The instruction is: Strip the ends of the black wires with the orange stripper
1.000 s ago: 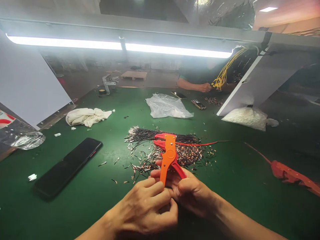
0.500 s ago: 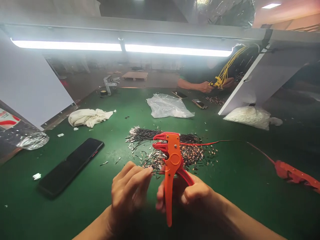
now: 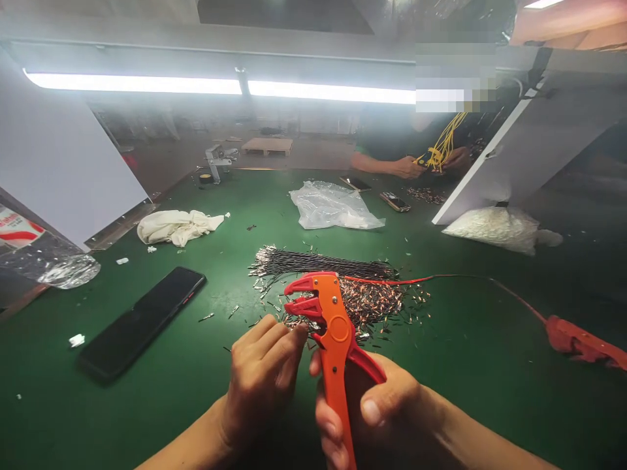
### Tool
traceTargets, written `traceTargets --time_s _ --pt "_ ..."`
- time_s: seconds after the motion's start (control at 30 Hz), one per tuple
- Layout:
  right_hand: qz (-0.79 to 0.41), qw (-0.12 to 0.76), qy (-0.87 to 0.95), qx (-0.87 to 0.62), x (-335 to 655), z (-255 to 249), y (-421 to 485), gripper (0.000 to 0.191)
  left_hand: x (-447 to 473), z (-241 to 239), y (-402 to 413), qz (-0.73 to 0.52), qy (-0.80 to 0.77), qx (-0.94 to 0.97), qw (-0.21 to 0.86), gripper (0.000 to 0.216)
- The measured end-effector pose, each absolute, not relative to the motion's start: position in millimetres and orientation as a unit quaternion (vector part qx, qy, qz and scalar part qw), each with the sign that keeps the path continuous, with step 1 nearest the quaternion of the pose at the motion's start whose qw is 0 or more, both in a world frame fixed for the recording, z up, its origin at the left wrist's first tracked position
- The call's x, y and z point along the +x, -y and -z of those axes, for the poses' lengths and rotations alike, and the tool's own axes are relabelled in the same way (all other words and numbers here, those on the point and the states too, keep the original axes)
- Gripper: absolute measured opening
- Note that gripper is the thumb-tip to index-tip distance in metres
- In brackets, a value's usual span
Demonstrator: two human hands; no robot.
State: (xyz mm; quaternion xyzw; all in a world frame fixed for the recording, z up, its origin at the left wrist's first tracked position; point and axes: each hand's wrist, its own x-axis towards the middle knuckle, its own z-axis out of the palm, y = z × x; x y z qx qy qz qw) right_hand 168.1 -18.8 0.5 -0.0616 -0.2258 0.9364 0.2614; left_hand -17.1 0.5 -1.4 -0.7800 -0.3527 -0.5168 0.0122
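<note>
My right hand [image 3: 392, 391] is wrapped round an orange wire stripper [image 3: 337, 329] with red jaws, held upright with the jaws pointing left. Its red trigger handle stands apart from the orange one. My left hand [image 3: 267, 362] is closed in a pinch just below and left of the jaws. A thin black wire seems to be in its fingertips, mostly hidden by them. Behind the tool lies a bundle of black wires [image 3: 323, 263] with metal terminals at the left end. Copper-tipped wire scraps [image 3: 377, 300] are heaped in front of the bundle.
A black phone [image 3: 144, 323], white gloves [image 3: 179, 227] and a plastic bottle [image 3: 49, 261] are at left. Farther back lie a clear bag [image 3: 336, 205] and two phones. A red strip [image 3: 582, 339] is at right. Across the table, a person's hands [image 3: 409, 168] hold yellow wires.
The wire stripper has moved slightly left and tilted, its lower handle swinging right. My left hand has shifted right and closed more tightly near the jaws. The view has moved slightly.
</note>
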Motion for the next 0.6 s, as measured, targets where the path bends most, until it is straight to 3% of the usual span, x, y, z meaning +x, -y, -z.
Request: traceTargets --time_s 0.6 --pt "-0.933 0.27 0.223 -0.079 166 1 25 0.042 -22 11 -1 0.489 0.324 -0.807 0.066 0.029"
